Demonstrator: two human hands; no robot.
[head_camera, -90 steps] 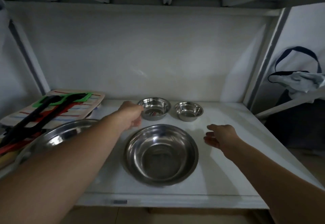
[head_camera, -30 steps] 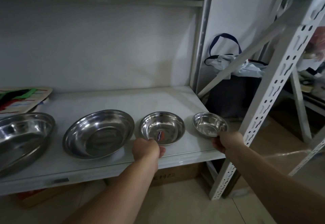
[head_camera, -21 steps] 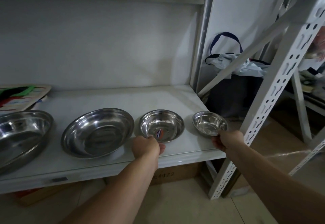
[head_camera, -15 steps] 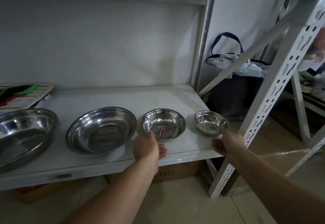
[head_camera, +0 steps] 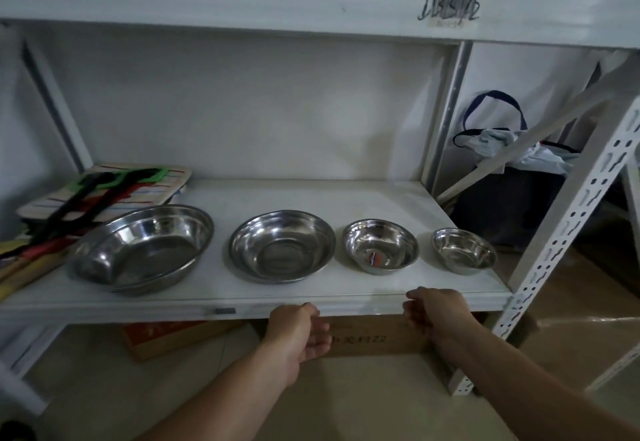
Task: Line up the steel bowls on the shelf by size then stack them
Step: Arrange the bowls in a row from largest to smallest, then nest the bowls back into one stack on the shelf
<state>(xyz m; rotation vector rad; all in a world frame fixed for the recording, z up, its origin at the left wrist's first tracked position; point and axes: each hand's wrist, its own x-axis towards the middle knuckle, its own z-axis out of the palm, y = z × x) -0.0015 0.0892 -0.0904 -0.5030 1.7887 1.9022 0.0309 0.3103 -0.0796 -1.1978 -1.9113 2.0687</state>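
Observation:
Several steel bowls stand in a row on the white shelf (head_camera: 311, 194), largest at left, smallest at right: the largest bowl (head_camera: 142, 248), a large bowl (head_camera: 282, 250), a medium bowl (head_camera: 381, 245) with a sticker inside, and the smallest bowl (head_camera: 463, 250). None touches another. My left hand (head_camera: 299, 331) hangs below the shelf's front edge, fingers loosely curled, holding nothing. My right hand (head_camera: 436, 312) is at the front edge below the gap between the two small bowls, also loosely curled and empty.
A striped board with black and green tongs (head_camera: 104, 191) lies at the shelf's back left. A perforated white upright (head_camera: 568, 232) stands at the right. A cardboard box (head_camera: 374, 338) sits under the shelf. A dark bag (head_camera: 509, 177) lies behind the diagonal brace.
Both hands have let go of the two small bowls and drawn back below the shelf's front edge. The view has pulled back and swung left, showing the whole row.

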